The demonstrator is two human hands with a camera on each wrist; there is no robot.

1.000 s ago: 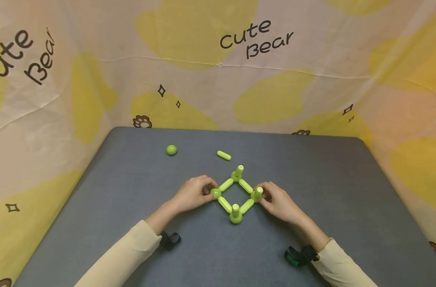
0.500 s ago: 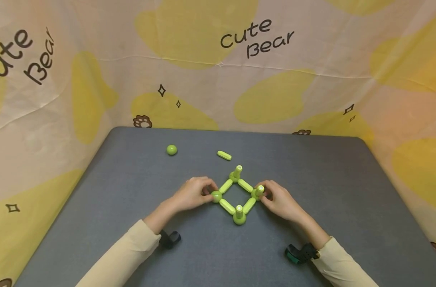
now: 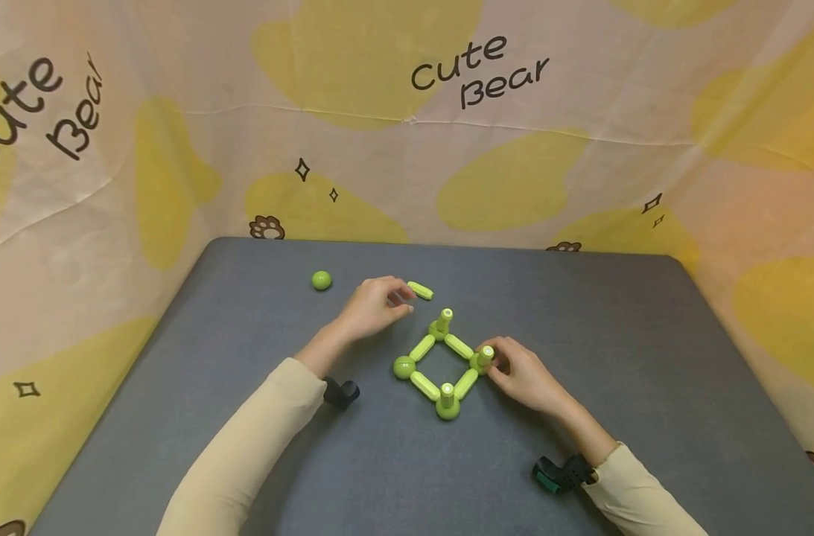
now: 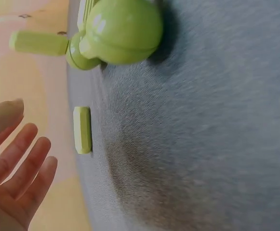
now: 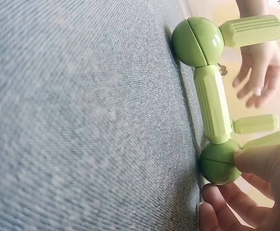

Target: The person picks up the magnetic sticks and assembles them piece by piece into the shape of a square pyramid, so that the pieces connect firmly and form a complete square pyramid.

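A square frame of green balls and light green rods lies on the grey table; upright rods stand on its far, right and near balls. The left ball [image 3: 404,367] carries no upright rod. My right hand [image 3: 519,374] pinches the right ball [image 5: 220,162] between thumb and fingers. Off the frame, my left hand [image 3: 377,305] hovers with relaxed fingers and holds nothing. Just beyond its fingertips a loose rod [image 3: 420,290] lies on the table; the left wrist view shows this rod [image 4: 82,130] apart from the fingers.
A loose green ball [image 3: 322,280] sits at the back left of the grey table [image 3: 614,335]. Behind and beside the table hangs a cloth [image 3: 353,74] with yellow patches and lettering. Each wrist wears a black camera mount [image 3: 562,474].
The frame has turned slightly, its near ball shifting right. My left hand has let go of the left ball and moved up toward the loose rod. My right hand stays at the right ball.
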